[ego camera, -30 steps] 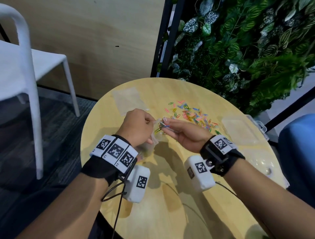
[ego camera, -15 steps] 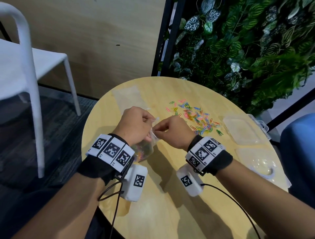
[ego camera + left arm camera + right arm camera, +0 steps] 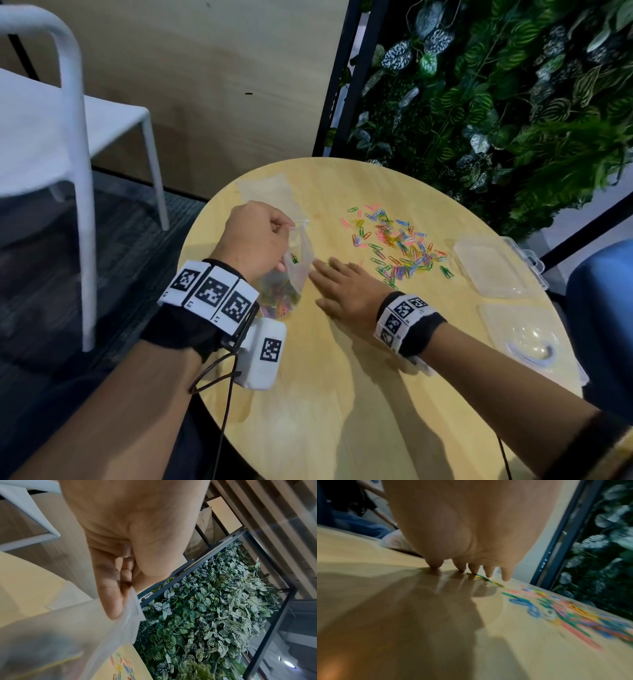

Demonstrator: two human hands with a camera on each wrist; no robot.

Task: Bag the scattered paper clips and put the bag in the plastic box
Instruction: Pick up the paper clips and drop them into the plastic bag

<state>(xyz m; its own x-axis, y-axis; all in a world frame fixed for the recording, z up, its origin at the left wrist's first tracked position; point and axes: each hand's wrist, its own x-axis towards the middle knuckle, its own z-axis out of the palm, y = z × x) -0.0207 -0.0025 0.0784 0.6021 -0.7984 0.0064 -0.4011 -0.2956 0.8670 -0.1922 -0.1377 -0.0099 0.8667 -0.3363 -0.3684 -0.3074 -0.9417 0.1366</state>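
Step in hand: filling the bag, mid-way. Left hand (image 3: 255, 236) pinches the top edge of the bag (image 3: 294, 270) between thumb and fingers, holding it upright just above the near-left part of the table (image 3: 342, 394). The left wrist view shows the thumb (image 3: 109, 588) clamped on the bag's strip. Bag already carries a coloured heap of clips at its bottom; mouth looks slack, how wide I cannot tell.

Right hand (image 3: 346, 291) lies flat, fingers straight, grasping nothing, fingertips (image 3: 473, 570) on the table just right of the bag. One or two clips under or beside the fingertips; blur hides which.

Loose clips (image 3: 397, 243) are scattered mid-table, right and far of the hand. Box (image 3: 493, 263) sits open at the right edge, well apart from the bag, its lid (image 3: 524, 335) nearer.

Judgement: many clips remain. Next move calls for raking or pinching a batch toward the bag mouth, left hand keeping the mouth spread. Flat clips are hard to lift, so sliding suits better.
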